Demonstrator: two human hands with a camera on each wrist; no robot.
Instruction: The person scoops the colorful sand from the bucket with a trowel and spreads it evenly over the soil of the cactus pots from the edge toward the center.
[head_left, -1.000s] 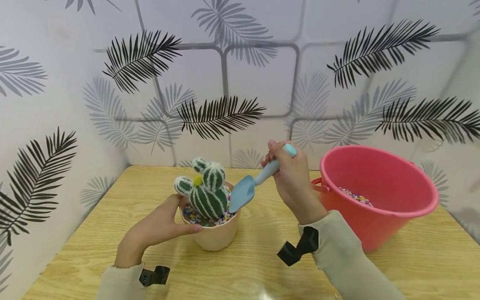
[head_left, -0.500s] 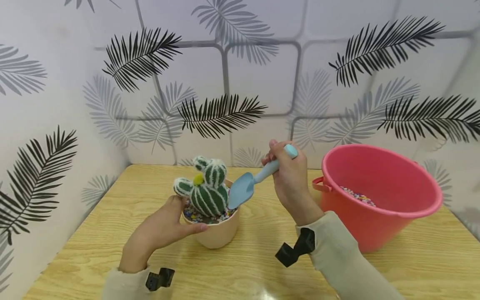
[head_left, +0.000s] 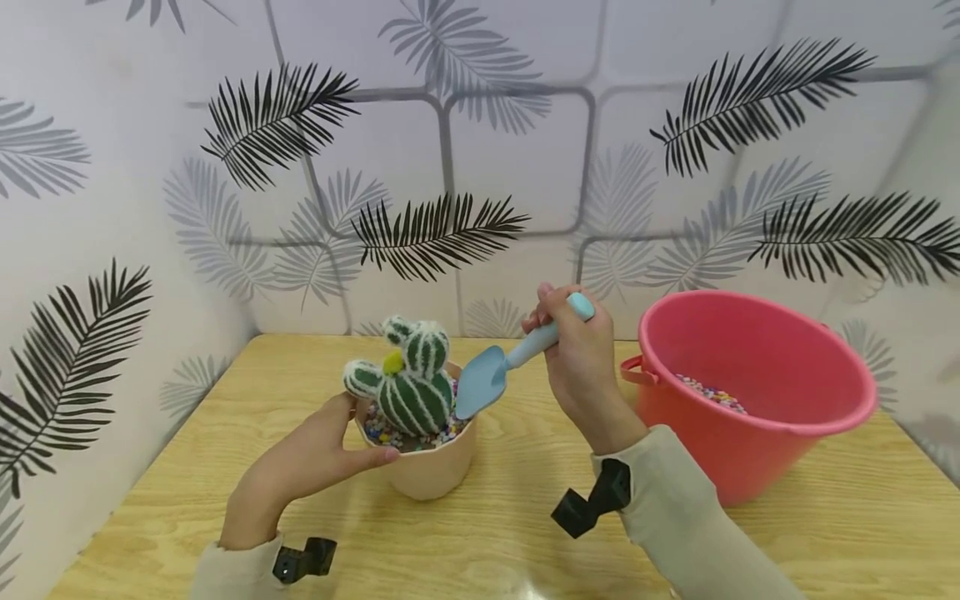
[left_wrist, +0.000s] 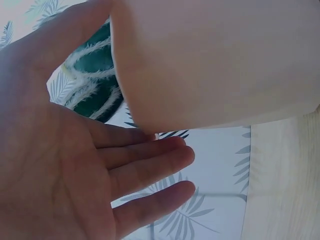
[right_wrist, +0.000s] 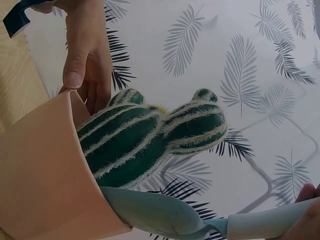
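Note:
A knitted-looking green cactus with white fuzzy stripes and a yellow spot stands in a peach-coloured pot. Small multicoloured beads lie round its base. My left hand steadies the pot, its thumb along the near rim and its index fingertip right at the rim's left side. The other fingers stretch loosely beside the pot in the left wrist view. My right hand grips the handle of a light blue trowel. The trowel's blade slants down over the pot's right rim, its tip beside the cactus.
A large red bucket with more coloured beads inside stands on the right of the wooden table, its handle toward my right forearm. Behind the table rises a wall with a leaf pattern.
The trowel's blade has turned and lifted slightly at the pot's rim, showing more of its face. Both hands keep nearly the same places.

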